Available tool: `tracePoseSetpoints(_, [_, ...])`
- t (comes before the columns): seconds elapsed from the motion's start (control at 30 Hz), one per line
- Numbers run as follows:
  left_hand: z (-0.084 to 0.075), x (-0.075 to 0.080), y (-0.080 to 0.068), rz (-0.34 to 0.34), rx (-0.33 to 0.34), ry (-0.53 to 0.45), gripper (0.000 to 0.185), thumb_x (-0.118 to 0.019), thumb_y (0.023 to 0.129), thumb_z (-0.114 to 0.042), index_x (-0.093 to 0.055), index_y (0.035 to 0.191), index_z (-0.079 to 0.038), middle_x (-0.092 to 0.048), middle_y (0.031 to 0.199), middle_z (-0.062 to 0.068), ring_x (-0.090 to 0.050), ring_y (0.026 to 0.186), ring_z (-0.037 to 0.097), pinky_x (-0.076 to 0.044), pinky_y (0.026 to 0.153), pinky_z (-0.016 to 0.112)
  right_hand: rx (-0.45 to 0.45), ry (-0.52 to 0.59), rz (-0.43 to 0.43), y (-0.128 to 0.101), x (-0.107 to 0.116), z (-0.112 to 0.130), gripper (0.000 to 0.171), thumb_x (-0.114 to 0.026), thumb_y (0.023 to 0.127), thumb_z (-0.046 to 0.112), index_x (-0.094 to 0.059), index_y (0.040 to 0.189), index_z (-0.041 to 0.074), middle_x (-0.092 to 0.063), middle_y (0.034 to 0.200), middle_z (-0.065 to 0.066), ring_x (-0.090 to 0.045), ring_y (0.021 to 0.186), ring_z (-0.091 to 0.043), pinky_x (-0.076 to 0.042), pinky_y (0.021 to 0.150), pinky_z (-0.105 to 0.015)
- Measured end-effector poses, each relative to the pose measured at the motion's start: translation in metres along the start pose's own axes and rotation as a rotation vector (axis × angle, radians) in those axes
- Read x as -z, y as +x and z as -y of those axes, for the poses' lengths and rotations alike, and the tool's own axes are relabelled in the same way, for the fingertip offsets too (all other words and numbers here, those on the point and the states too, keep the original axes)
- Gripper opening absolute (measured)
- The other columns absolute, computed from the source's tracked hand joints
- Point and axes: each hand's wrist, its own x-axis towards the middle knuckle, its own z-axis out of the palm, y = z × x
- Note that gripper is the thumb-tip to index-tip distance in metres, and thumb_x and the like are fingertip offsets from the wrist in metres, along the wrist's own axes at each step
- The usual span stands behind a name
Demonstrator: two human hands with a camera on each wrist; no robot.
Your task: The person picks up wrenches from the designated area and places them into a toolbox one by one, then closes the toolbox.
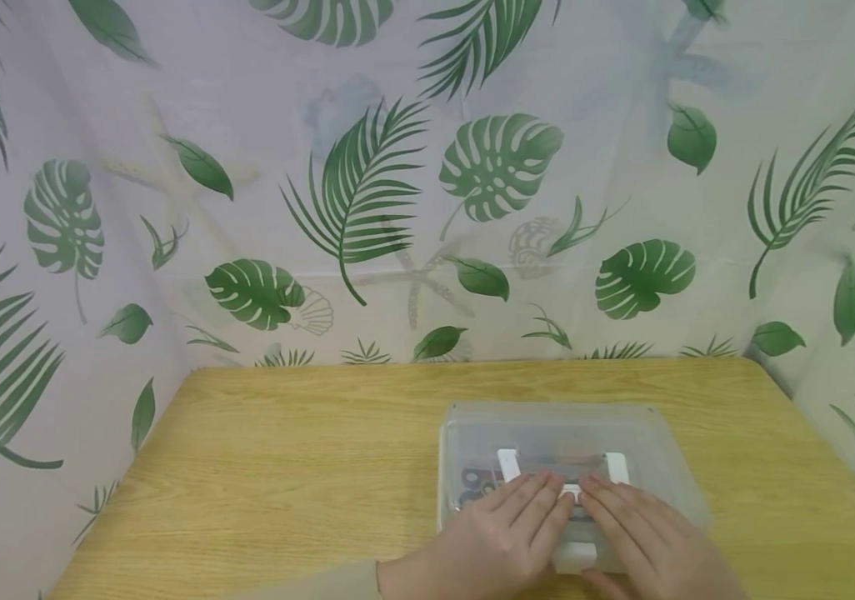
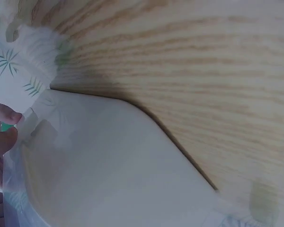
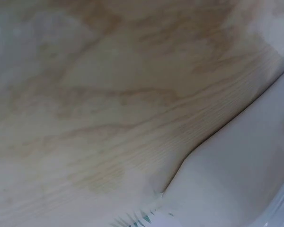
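Nearest the camera, the left hand (image 1: 491, 537) and right hand (image 1: 641, 542) lie side by side at six o'clock, fingers straight and flat on the lid of the clear plastic box (image 1: 472, 433), gripping nothing. The box sits on the wooden table (image 1: 285, 467), long axis running nine to three. Fingertips meet at its white handle (image 1: 508, 463), toward twelve; both hands equally near.

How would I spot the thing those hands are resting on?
On the wooden table before the leaf-print curtain, near its front edge right of centre, lies a clear plastic box. Both hands rest on its lid; it alone has a white handle.
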Motion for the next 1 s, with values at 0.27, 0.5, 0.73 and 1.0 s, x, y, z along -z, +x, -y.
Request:
tracePoseSetpoints(0.27, [-0.001,-0.006,0.001,-0.022,-0.012,0.046,0.037,-0.041,0.113,-0.012,-0.074,0.131,-0.005,-0.077,0.129,0.009,-0.074,0.122,0.018,-0.059,0.104,0.031,0.028,-0.027,-0.038,0.001,-0.001,-0.002,0.070,-0.047,0.111,0.054,-0.069,0.126,-0.011,-0.075,0.124,-0.027,-0.032,0.161,-0.014,-0.022,0.133,-0.026])
tracePoseSetpoints(0.5, [0.000,-0.007,0.001,-0.013,-0.020,0.043,0.035,-0.045,0.112,-0.015,-0.073,0.131,-0.006,-0.076,0.130,0.009,-0.072,0.125,0.018,-0.057,0.107,0.031,0.029,-0.015,-0.034,-0.001,-0.001,-0.004,0.071,-0.047,0.111,0.053,-0.067,0.127,-0.013,-0.050,0.161,-0.016,-0.033,0.161,-0.017,-0.023,0.134,-0.028])
tracePoseSetpoints(0.73, [0.007,0.006,-0.004,0.187,0.019,-0.088,0.065,-0.063,0.101,-0.057,-0.064,0.143,-0.008,-0.068,0.146,0.011,-0.062,0.140,0.022,-0.048,0.119,0.033,0.020,0.041,-0.011,0.002,0.004,-0.008,0.070,-0.046,0.112,0.052,-0.066,0.130,-0.013,-0.041,0.168,-0.010,-0.034,0.160,-0.015,-0.023,0.133,-0.026])
tracePoseSetpoints(1.0, [0.028,0.024,-0.017,0.253,0.100,-0.123,0.072,-0.061,0.103,-0.059,-0.060,0.147,-0.003,-0.064,0.150,0.015,-0.058,0.144,0.028,-0.046,0.122,0.037,0.076,0.071,-0.070,0.022,0.020,-0.014,0.067,-0.050,0.112,0.047,-0.064,0.134,-0.014,-0.042,0.166,-0.012,-0.036,0.160,-0.018,-0.025,0.133,-0.028])
